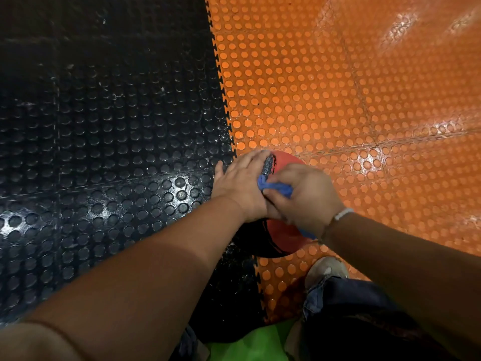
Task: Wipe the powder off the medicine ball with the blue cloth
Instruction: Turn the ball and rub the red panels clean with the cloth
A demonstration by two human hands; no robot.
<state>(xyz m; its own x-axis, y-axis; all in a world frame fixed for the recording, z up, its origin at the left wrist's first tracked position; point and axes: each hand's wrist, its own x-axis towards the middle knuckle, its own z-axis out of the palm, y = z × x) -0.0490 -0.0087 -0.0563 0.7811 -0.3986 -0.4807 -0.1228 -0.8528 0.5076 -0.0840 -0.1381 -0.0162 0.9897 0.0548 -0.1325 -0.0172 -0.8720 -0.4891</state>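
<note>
Down on the floor, the red-and-black medicine ball [282,237] sat on the seam where the black studded tiles [104,126] met the orange studded tiles [338,87], just ahead of a pale shoe [325,269]. The left hand [239,183] lay flat over the ball's upper left side, fingers [250,160] straight. The right hand [304,196], a white bead bracelet [342,213] at its wrist, pressed on the ball's top, its fingers curled round the bunched blue cloth [276,187].

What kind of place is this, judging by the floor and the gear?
Likely a gym or fitness room: interlocking studded rubber flooring, black tiles beside orange tiles, and a medicine ball on the floor, which the left hand steadies while the right hand rubs it with the blue cloth.
</note>
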